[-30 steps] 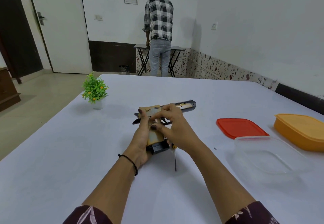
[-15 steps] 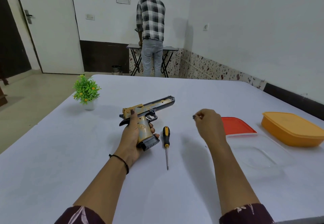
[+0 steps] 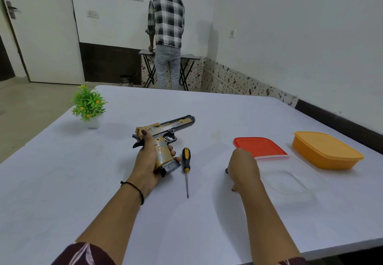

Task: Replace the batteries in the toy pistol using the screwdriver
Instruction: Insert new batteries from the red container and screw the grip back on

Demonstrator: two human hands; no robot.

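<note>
The gold and black toy pistol (image 3: pixel 165 128) points away to the right, just above the white table (image 3: pixel 62 192). My left hand (image 3: pixel 148 161) grips its handle, thumb up on the rear of the slide. The black magazine base sticks out below my palm. A screwdriver (image 3: pixel 186 162) with a black and yellow handle lies on the table just right of the pistol, tip toward me. My right hand (image 3: pixel 243 169) is low over the table by the clear container, seen from the back. Its fingers curl into a pinch with a tiny dark bit, seemingly a screw, at the fingertips.
A clear plastic container (image 3: pixel 290 179) stands right of my right hand, with a red lid (image 3: pixel 259 145) behind it and an orange lidded box (image 3: pixel 325 150) further right. A small potted plant (image 3: pixel 89 107) stands at the far left. A person (image 3: pixel 166 36) stands at a distant folding table.
My right hand left the pistol's handle, swung right with its fingertips pinched, then dropped toward the table by the clear container. The left hand kept its grip on the pistol; the screwdriver came into view.
</note>
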